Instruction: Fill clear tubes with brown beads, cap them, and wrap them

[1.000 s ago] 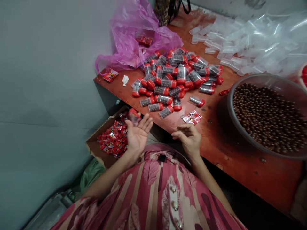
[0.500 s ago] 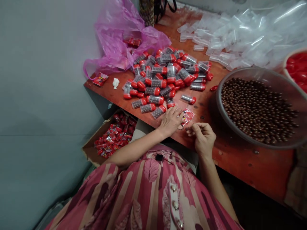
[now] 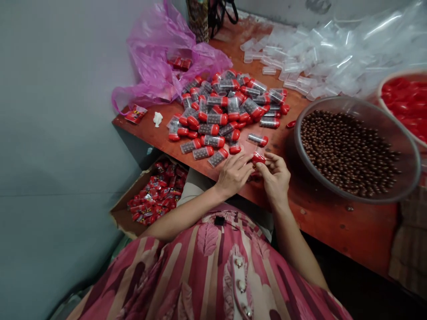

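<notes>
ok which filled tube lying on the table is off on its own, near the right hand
The single red-capped tube just beyond the right hand, its cap pointing right; the others lie grouped in or along the heap.

Passage over tabletop [image 3: 333,222] along bowl's [image 3: 405,151] near side; tube heap [image 3: 216,118] blocks left.

The left hand [image 3: 234,175], open beside the cardboard box [image 3: 124,215] a second ago, has come across to the front edge of the bench [image 3: 320,222]. The red packet [image 3: 259,157] that lay spread flat there is now gathered up, pinched in the grip of the right hand [image 3: 277,178] and touching the left.
</notes>
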The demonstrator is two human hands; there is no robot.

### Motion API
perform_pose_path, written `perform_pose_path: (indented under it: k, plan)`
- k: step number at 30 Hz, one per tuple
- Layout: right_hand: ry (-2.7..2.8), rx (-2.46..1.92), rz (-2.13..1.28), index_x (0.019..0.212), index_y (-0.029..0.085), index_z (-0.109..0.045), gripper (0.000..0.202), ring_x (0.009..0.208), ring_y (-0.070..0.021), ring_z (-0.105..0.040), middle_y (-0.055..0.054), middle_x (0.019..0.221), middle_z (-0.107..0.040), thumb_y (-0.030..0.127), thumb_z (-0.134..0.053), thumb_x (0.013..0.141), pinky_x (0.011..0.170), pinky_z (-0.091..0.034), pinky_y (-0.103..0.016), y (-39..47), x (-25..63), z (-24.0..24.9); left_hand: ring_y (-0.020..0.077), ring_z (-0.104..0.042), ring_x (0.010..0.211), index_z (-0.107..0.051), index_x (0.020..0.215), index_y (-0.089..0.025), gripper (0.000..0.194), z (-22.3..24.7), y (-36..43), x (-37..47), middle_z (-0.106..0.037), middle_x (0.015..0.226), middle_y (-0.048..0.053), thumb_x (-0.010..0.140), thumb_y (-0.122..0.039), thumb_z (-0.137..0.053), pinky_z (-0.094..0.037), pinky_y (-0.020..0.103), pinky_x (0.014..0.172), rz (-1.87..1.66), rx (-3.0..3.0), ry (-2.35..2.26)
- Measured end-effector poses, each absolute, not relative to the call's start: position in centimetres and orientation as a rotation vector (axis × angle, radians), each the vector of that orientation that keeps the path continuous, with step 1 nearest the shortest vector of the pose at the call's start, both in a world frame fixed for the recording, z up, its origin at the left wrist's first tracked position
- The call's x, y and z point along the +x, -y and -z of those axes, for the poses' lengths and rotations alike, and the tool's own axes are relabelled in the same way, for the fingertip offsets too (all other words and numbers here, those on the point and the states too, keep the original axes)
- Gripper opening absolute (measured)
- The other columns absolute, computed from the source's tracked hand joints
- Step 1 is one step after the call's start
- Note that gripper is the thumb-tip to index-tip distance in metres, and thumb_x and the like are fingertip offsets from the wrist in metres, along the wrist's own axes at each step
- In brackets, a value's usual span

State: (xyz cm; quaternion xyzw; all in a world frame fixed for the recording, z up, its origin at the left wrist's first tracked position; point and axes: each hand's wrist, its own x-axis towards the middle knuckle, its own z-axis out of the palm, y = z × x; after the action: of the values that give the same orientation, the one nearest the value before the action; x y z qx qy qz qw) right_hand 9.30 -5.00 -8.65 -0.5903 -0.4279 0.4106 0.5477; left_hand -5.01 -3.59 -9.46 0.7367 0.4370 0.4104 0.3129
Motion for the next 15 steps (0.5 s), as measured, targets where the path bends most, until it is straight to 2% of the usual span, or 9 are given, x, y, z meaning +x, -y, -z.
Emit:
perform_pose_path:
  k: [2, 3, 4, 6, 8, 10, 13, 15]
  plan:
    - [1.032, -1.377, -1.035, 0.105, 0.020, -0.058, 0.039, 0.065, -0.0104, -0.061, 0.004, 0.075, -0.063, 0.033, -0.073, 0.070, 0.062, -0.051, -0.024, 4.7, 9.2, 8.1, 0.0229, -0.058, 0.108, -0.067, 0.104, -0.020, 0.027, 8.5, 4.0, -5.9, -0.065, 0.117, 0.008, 0.082, -0.034, -0.059, -0.043, 0.037, 0.094, -1.118, 1.683, -1.178]
    - [1.051, -1.366, -1.097, 0.104, 0.020, -0.059, 0.040, 0.062, -0.0103, -0.060, 0.004, 0.072, -0.062, 0.033, -0.074, 0.069, 0.060, -0.050, -0.023, 4.6, 9.1, 7.7, 0.0202, -0.062, 0.094, -0.068, 0.100, -0.020, 0.027, 8.1, 4.0, -6.4, -0.068, 0.106, 0.007, 0.080, -0.037, -0.061, -0.046, 0.032, 0.083, -1.086, 1.548, -1.169]
    - [1.087, -1.352, -1.174, 0.103, 0.020, -0.060, 0.041, 0.060, -0.0103, -0.059, 0.005, 0.070, -0.061, 0.034, -0.075, 0.067, 0.058, -0.049, -0.023, 4.3, 9.1, 7.4, 0.0163, -0.061, 0.076, -0.070, 0.089, -0.018, 0.025, 7.9, 4.0, -6.9, -0.068, 0.089, 0.004, 0.079, -0.040, -0.063, -0.046, 0.027, 0.071, -1.028, 1.428, -1.141]
    - [1.213, -1.349, -1.296, 0.097, 0.019, -0.061, 0.041, 0.056, -0.0109, -0.057, 0.004, 0.066, -0.061, 0.040, -0.075, 0.065, 0.055, -0.047, -0.024, 3.4, 9.2, 6.7, 0.0086, -0.045, 0.051, -0.064, 0.059, -0.015, 0.032, 7.8, 3.9, -7.7, -0.054, 0.056, -0.002, 0.075, -0.043, -0.066, -0.034, 0.022, 0.052, -0.903, 1.251, -1.058]
    - [1.387, -1.469, -1.232, 0.089, 0.017, -0.063, 0.039, 0.054, -0.0128, -0.056, 0.002, 0.064, -0.061, 0.050, -0.069, 0.069, 0.055, -0.046, -0.026, 1.9, 9.3, 6.2, 0.0051, -0.030, 0.044, -0.050, 0.041, -0.014, 0.046, 8.2, 3.8, -8.2, -0.036, 0.044, -0.005, 0.070, -0.044, -0.070, -0.022, 0.022, 0.046, -0.854, 1.139, -1.022]
    - [1.541, -1.759, -0.930, 0.083, 0.016, -0.063, 0.043, 0.058, -0.0179, -0.059, -0.003, 0.062, -0.061, 0.058, -0.058, 0.076, 0.060, -0.047, -0.032, 0.0, 9.3, 6.0, 0.0040, -0.025, 0.044, -0.044, 0.039, -0.014, 0.050, 8.8, 3.8, -8.3, -0.030, 0.044, -0.006, 0.067, -0.044, -0.073, -0.018, 0.022, 0.046, -0.894, 1.038, -1.045]
    - [1.596, -2.155, -0.403, 0.087, 0.014, -0.062, 0.050, 0.077, -0.0304, -0.064, -0.013, 0.069, -0.064, 0.062, -0.051, 0.080, 0.075, -0.047, -0.045, -3.1, 9.1, 6.2, 0.0033, -0.030, 0.045, -0.048, 0.042, -0.013, 0.046, 9.3, 4.1, -8.3, -0.034, 0.045, -0.006, 0.064, -0.043, -0.075, -0.021, 0.021, 0.046, -0.955, 0.881, -1.066]
    - [1.608, -2.260, -0.262, 0.097, 0.009, -0.060, 0.055, 0.086, -0.0368, -0.063, -0.020, 0.076, -0.065, 0.061, -0.053, 0.079, 0.080, -0.044, -0.053, -4.8, 8.6, 6.6, 0.0038, -0.038, 0.045, -0.054, 0.046, -0.012, 0.041, 9.1, 4.4, -8.3, -0.041, 0.047, -0.005, 0.061, -0.042, -0.078, -0.028, 0.019, 0.046, -0.973, 0.732, -1.055]
